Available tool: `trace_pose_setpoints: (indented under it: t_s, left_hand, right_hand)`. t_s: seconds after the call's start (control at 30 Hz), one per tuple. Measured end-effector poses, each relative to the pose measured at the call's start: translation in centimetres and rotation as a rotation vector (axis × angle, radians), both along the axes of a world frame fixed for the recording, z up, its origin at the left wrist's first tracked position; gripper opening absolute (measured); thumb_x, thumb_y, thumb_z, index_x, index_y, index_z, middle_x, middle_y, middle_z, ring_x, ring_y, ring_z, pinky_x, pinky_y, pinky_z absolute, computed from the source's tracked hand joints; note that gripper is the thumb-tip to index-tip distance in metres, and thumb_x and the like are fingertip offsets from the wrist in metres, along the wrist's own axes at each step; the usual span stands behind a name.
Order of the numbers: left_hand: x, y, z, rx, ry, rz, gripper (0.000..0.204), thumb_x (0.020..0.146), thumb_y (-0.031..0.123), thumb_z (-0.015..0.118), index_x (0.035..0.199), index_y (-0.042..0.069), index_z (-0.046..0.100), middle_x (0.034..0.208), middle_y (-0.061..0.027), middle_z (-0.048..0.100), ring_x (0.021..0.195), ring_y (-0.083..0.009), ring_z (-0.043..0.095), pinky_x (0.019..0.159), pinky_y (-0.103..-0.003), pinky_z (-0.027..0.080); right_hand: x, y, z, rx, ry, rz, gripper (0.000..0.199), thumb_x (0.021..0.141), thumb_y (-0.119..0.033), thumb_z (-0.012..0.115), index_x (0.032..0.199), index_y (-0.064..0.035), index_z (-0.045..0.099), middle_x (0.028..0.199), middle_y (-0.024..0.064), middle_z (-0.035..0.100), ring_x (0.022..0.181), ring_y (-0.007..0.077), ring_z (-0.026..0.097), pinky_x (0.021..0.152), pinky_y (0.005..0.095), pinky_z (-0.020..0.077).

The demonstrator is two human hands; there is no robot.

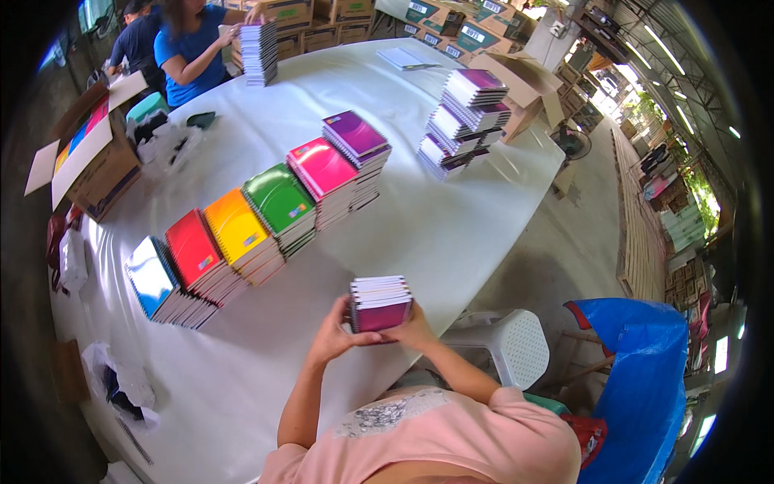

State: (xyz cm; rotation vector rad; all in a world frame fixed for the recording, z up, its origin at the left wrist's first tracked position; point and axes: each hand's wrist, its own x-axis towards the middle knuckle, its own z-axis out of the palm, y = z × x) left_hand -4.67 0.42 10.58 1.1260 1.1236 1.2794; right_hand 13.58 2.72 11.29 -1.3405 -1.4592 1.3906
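Between my two hands I hold a stack of notebooks (380,305) on edge, a purple cover toward me and white page edges upward. My left hand (332,332) grips its left side, with the thumb along the bottom. On the other side my right hand (413,329) closes round the stack. Ahead on the table stands a diagonal row of spiral notebook piles: blue (151,278), red (195,248), yellow (235,226), green (280,199), pink (322,168) and purple (355,135). The purple pile is the farthest of them.
A crisscrossed notebook stack (463,121) stands at the far right of the white table (451,234), near an open carton (520,81). Across the table a person (189,60) in blue handles a tall notebook pile (260,55). An open box (101,169) is at left, a white stool (520,348) at right.
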Motion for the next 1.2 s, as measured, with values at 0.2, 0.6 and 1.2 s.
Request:
trace_pose_setpoints:
  t_s: [0.2,0.6,1.2]
  left_hand:
    - [10.7,4.6,2.0,-0.209,-0.037,-0.281,0.068,0.060,0.030,0.083,0.113,0.002,0.050,0.100,-0.0108,0.060,0.086,-0.0183,0.057,0.077,-0.031,0.046]
    - [33.3,23.7,8.7,-0.284,-0.221,-0.197,0.073,0.064,0.028,0.079,0.122,0.001,0.045,0.113,-0.0142,0.053,0.106,-0.0225,0.049,0.093,-0.034,0.038]
    - [26.5,40.8,23.0,0.696,0.815,0.747,0.025,0.080,0.016,0.060,0.103,0.007,0.062,0.106,-0.0101,0.062,0.111,-0.0290,0.049,0.092,-0.042,0.038]
  right_hand:
    - [10.7,3.1,2.4,-0.166,0.133,0.016,0.084,0.049,-0.013,0.087,0.121,-0.0043,0.044,0.113,0.0071,0.056,0.104,0.0166,0.053,0.091,0.0310,0.0418]
    - [33.1,20.2,8.5,-0.171,0.546,-0.159,0.064,0.071,-0.013,0.071,0.125,-0.0001,0.038,0.107,0.0139,0.055,0.098,0.0207,0.055,0.085,0.0311,0.0453]
    - [32.3,55.1,19.7,-0.188,0.235,0.161,0.034,0.072,-0.037,0.066,0.097,-0.0148,0.061,0.087,0.0012,0.064,0.079,0.0160,0.061,0.066,0.0355,0.0494]
